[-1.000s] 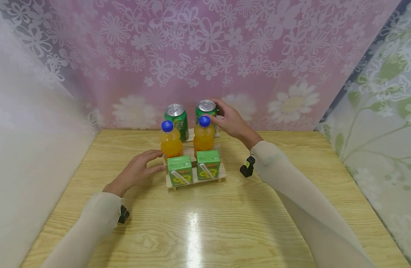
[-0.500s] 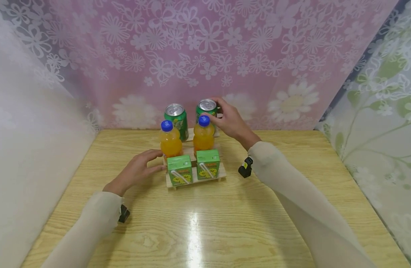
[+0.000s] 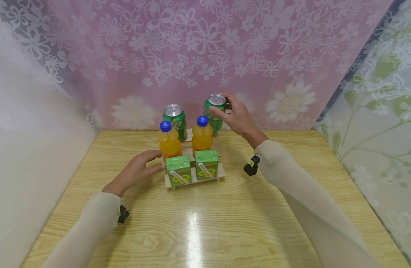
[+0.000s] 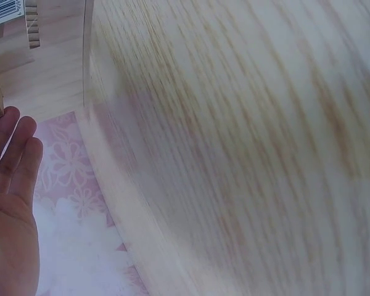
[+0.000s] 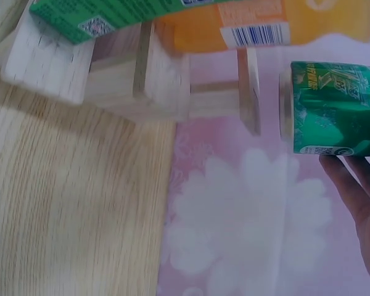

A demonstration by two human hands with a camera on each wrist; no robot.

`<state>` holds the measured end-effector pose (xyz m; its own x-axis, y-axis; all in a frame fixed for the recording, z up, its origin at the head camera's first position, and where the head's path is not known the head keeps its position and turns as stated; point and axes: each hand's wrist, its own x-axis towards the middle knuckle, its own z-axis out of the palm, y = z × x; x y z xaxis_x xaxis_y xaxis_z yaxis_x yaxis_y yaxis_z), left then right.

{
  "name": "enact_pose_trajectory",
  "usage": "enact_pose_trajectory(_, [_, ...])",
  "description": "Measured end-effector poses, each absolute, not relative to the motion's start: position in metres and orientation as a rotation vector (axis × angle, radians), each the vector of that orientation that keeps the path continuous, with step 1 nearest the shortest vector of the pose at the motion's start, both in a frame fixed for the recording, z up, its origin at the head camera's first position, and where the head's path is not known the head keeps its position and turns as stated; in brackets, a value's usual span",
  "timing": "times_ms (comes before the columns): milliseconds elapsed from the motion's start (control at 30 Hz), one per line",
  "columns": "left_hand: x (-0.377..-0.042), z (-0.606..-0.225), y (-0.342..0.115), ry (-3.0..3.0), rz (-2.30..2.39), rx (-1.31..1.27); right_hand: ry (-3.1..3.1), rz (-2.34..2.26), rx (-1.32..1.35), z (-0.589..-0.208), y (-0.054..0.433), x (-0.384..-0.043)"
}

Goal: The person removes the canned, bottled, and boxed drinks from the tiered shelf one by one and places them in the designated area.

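My right hand [image 3: 239,117] grips a green soda can [image 3: 211,121], thumb on its front side. In the right wrist view the bottom of the can [image 5: 333,111] is apart from the top step of a small wooden tiered rack [image 5: 250,92]. With fingers nearly straight, my left hand [image 3: 136,172] touches the rack's left side. A second green can [image 3: 173,111] stands on the top step. Two orange drink bottles, a left bottle [image 3: 170,144] and a right bottle [image 3: 202,140], fill the middle step. On the lowest stand a left juice box [image 3: 178,172] and a right juice box [image 3: 207,165].
The rack stands on a wood-grain table [image 3: 192,223] toward its back edge. A pink flowered curtain [image 3: 192,56] hangs right behind it. Pale cloth walls stand at left [image 3: 31,130] and right [image 3: 386,149].
My right hand has lifted the right can off the top step and moved it slightly to the right. My left hand stays at the rack's side.
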<state>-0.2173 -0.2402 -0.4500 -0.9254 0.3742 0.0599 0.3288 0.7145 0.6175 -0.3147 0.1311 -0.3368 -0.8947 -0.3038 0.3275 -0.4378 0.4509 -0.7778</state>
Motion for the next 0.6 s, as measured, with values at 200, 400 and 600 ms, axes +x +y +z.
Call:
enact_pose_trajectory(200, [-0.217, -0.449, -0.241, 2.84, 1.001, 0.57, -2.543, 1.426, 0.612, -0.336, 0.148, -0.315])
enact_pose_trajectory(400, [-0.217, -0.449, -0.241, 2.84, 1.003, 0.571, -2.541, 1.444, 0.564, -0.337, 0.167, -0.317])
enact_pose_trajectory(600, [-0.219, -0.45, -0.241, 2.848, 0.992, 0.591, -2.571, 1.425, 0.485, -0.34, 0.192, -0.315])
